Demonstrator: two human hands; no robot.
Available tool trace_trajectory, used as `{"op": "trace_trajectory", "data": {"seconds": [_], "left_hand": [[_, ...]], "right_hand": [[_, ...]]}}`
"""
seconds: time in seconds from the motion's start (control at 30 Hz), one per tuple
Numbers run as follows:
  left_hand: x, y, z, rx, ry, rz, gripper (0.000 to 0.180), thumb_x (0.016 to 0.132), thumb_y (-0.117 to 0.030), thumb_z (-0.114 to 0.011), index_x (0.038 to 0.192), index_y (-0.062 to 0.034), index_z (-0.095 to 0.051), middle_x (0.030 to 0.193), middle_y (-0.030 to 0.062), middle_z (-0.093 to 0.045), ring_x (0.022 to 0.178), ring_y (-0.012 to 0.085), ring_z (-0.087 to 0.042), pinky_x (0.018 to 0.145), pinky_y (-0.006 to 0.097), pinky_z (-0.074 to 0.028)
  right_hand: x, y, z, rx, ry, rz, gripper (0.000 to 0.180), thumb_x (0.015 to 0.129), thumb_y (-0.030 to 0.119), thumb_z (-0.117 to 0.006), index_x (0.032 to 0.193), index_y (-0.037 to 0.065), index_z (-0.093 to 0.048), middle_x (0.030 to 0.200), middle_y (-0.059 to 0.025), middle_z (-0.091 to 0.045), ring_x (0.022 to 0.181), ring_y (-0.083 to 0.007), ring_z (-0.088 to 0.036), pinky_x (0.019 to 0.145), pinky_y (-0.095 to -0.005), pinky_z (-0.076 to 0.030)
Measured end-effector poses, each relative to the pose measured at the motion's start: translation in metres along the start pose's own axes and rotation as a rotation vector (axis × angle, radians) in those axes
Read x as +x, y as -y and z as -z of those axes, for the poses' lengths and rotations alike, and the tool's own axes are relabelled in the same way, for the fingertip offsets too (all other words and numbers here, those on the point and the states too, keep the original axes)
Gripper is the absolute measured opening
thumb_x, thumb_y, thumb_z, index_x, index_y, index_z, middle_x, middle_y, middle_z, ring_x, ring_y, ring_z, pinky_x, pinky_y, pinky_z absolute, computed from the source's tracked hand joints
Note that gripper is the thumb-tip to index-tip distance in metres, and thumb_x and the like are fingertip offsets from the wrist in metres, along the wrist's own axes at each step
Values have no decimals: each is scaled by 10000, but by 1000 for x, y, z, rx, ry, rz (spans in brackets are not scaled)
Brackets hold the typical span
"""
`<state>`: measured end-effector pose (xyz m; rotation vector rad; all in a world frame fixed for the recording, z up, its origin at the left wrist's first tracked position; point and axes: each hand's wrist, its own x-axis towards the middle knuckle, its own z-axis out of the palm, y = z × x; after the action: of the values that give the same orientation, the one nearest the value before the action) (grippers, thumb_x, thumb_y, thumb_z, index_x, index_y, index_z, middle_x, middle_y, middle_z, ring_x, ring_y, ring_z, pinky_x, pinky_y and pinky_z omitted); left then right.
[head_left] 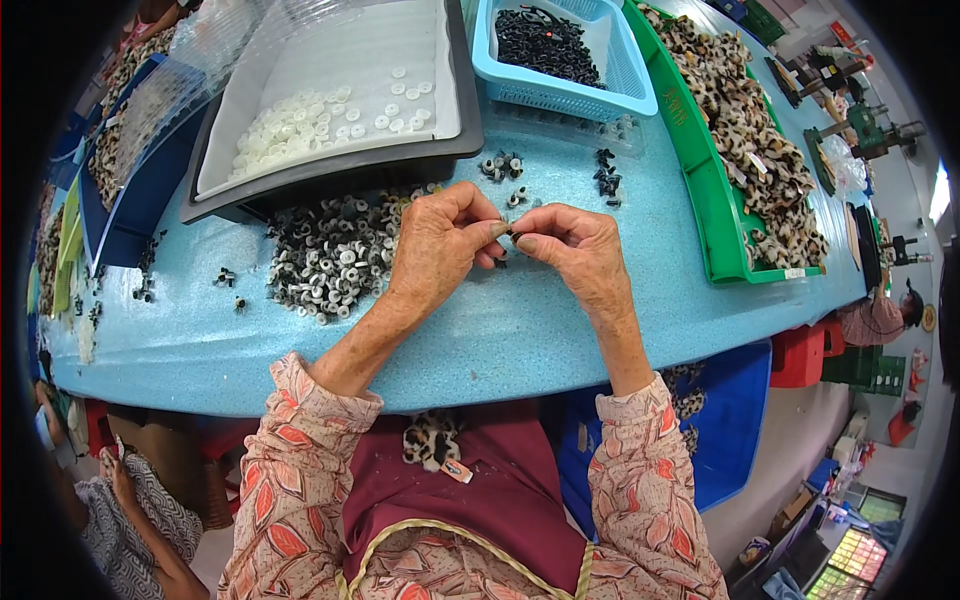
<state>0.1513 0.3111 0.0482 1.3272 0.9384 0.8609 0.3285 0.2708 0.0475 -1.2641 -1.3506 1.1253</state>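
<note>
Above the blue table [470, 350], my left hand [437, 245] and my right hand [585, 248] meet fingertip to fingertip. Both pinch a small black piece [514, 238] between thumb and forefinger; its exact shape is mostly hidden by the fingers. Beside my left wrist spreads a heap of small black-and-white plastic parts [335, 265]. Just beyond my fingertips lie a few more such parts [502, 165] in a loose cluster. Farther right is a little group of black pieces [607, 178]. On the maroon apron over my lap rests a spotted plush piece [431, 440] with a tag.
A black tray [465, 90] with white plastic discs [300, 120] stands at the back left. Behind my hands is a light-blue basket [560, 98] of black pieces. At right, a green crate [700, 170] holds spotted plush pieces; a blue bin [735, 430] sits below the table edge.
</note>
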Motion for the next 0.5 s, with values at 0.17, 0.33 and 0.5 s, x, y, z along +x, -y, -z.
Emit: {"op": "trace_trajectory", "data": {"seconds": [0.17, 0.33, 0.5], "left_hand": [[0, -1, 1, -58, 10, 21, 44, 852, 2, -621, 816, 3, -596, 731, 66, -624, 629, 101, -626, 528, 213, -529], [1, -3, 2, -102, 32, 78, 52, 871, -17, -610, 827, 7, -593, 739, 80, -629, 634, 111, -636, 532, 213, -532], [2, -1, 3, -247, 16, 133, 69, 906, -22, -564, 952, 28, -576, 792, 111, -642, 653, 137, -651, 547, 221, -547]], "right_hand": [[2, 0, 0, -36, 14, -11, 131, 776, 49, -703, 904, 19, -707, 815, -64, -698, 760, -126, -653, 713, -265, -532], [3, -1, 1, -4, -1, -17, 127, 784, 40, -695, 907, 13, -702, 819, -66, -696, 768, -123, -654, 719, -261, -534], [4, -3, 0, 26, -12, -21, 155, 791, 23, -682, 945, 11, -694, 832, -64, -690, 773, -118, -649, 712, -252, -531]]}}
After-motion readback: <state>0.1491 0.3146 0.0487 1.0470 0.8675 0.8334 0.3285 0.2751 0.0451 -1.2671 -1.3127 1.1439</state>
